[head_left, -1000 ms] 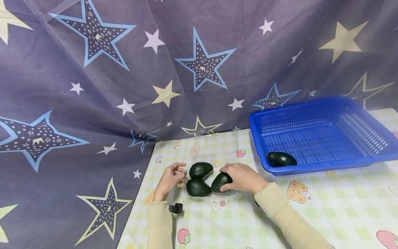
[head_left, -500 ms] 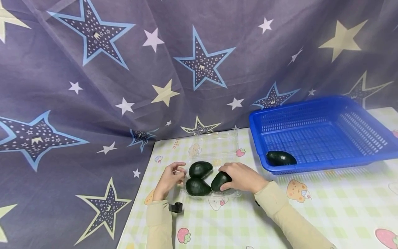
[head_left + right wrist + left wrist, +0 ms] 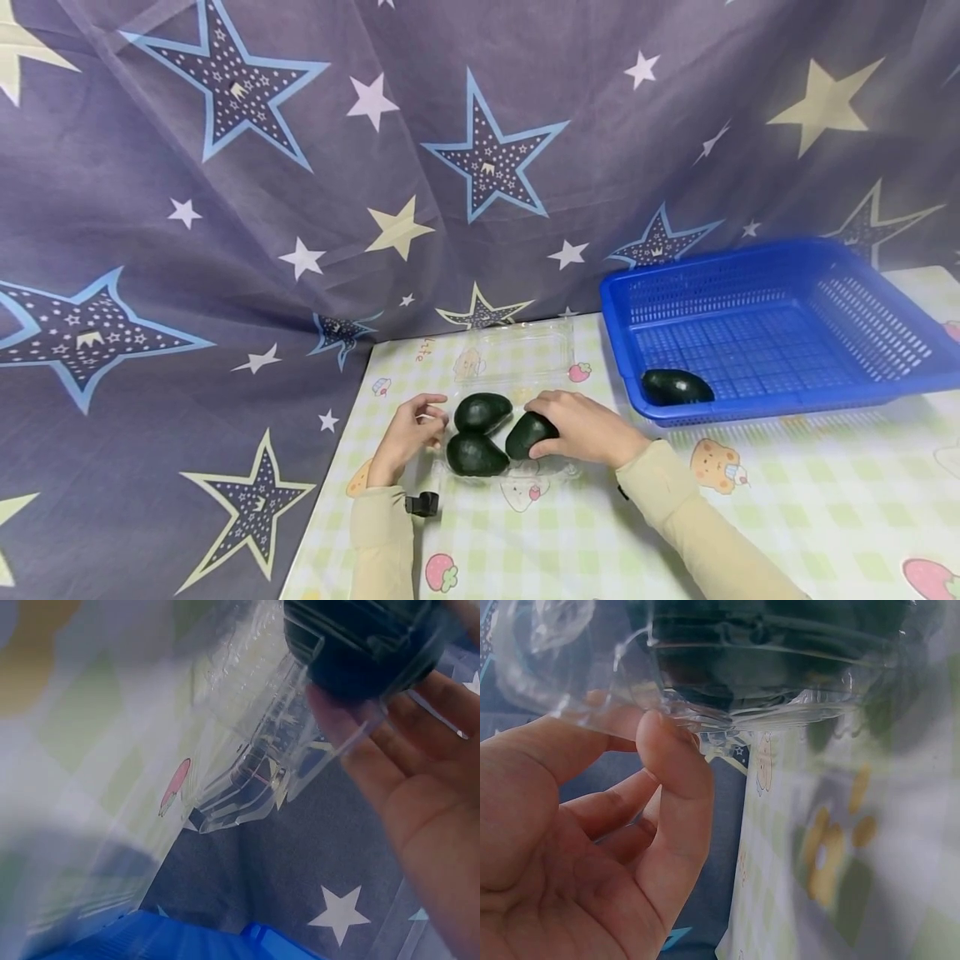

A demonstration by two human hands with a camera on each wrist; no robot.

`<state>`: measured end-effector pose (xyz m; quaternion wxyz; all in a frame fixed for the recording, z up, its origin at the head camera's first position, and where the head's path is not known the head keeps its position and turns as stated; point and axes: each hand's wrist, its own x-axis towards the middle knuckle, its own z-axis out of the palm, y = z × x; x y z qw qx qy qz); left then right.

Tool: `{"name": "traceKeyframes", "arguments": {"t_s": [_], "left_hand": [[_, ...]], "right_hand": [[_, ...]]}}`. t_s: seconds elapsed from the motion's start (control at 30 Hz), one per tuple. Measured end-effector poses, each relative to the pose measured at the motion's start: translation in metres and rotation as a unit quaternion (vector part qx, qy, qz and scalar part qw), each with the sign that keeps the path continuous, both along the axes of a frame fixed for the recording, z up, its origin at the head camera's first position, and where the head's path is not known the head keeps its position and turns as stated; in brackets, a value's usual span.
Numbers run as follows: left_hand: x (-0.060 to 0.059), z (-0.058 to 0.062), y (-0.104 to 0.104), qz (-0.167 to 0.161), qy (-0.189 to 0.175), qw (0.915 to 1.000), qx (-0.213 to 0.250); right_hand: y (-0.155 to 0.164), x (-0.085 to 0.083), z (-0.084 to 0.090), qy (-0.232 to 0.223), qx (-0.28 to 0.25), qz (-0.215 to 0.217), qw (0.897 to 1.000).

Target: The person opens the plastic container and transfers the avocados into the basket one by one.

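Observation:
A clear plastic clamshell box (image 3: 551, 477) lies on the table with its lid (image 3: 525, 348) folded back towards the curtain. On its left side, one dark green avocado (image 3: 482, 412) sits behind another avocado (image 3: 477, 455). My right hand (image 3: 581, 427) grips a third avocado (image 3: 528, 437) from above, on the box's right side. At the left edge, my left hand (image 3: 408, 435) pinches the box's rim; the left wrist view shows its fingertips against the clear plastic (image 3: 555, 697). In the right wrist view, box plastic partly covers the gripped avocado (image 3: 360, 652).
To the right stands a blue perforated basket (image 3: 637, 333) with one avocado (image 3: 677, 387) in its near left corner. A checked tablecloth (image 3: 540, 550) covers the table. The star-patterned curtain (image 3: 315, 167) hangs along the back and left.

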<state>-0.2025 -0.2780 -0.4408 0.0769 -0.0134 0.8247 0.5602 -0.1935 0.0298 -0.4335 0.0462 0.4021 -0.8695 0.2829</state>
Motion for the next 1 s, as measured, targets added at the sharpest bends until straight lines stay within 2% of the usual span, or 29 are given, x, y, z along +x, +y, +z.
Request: {"name": "traceKeyframes", "arguments": {"t_s": [0.43, 0.8, 1.0], "left_hand": [[0.001, 0.001, 0.002, 0.001, 0.007, 1.0000, -0.005], [0.002, -0.001, 0.001, 0.000, 0.004, 1.0000, -0.007], [0.002, -0.001, 0.000, -0.003, 0.008, 0.9999, -0.013]], "right_hand": [[0.015, 0.000, 0.008, 0.018, -0.021, -0.012, 1.000], [0.028, 0.007, 0.023, 0.041, -0.008, -0.054, 0.998], [0.036, 0.008, 0.029, 0.049, -0.021, -0.064, 0.996]]}}
